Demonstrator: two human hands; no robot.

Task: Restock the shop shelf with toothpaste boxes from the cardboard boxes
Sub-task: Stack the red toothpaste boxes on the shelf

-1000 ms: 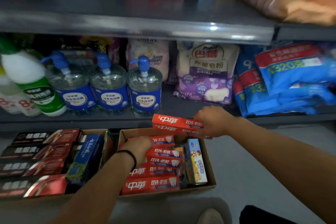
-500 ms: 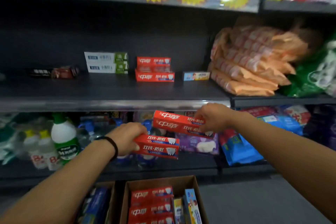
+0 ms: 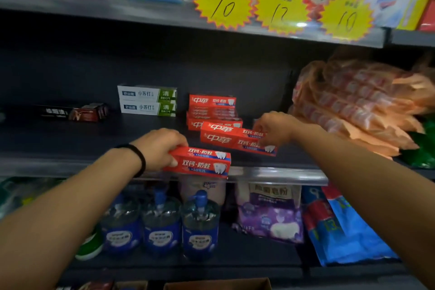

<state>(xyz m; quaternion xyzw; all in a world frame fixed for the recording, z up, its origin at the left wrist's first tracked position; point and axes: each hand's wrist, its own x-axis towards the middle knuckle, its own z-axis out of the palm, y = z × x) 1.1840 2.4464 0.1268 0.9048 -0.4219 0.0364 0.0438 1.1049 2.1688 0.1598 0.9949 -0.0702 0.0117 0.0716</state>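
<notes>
Behind right hand (image 3: 276,128), hidden box end (image 3: 263,146)

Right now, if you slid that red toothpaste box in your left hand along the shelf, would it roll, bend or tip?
Probably none. The red toothpaste box has flat faces and square edges, so it should slide, not roll. It juts from the left hand without sagging, suggesting stiff, light card. Lying flat like the red stack, it should hardly tip.

I see two red toothpaste boxes in the air above the dark shelf (image 3: 70,143). The nearer box (image 3: 200,163) lies level over the shelf's front edge, gripped at its left end. The farther box (image 3: 235,140) tilts down to the right, just before the red stack (image 3: 211,110). A cardboard box rim (image 3: 219,283) shows below.
</notes>
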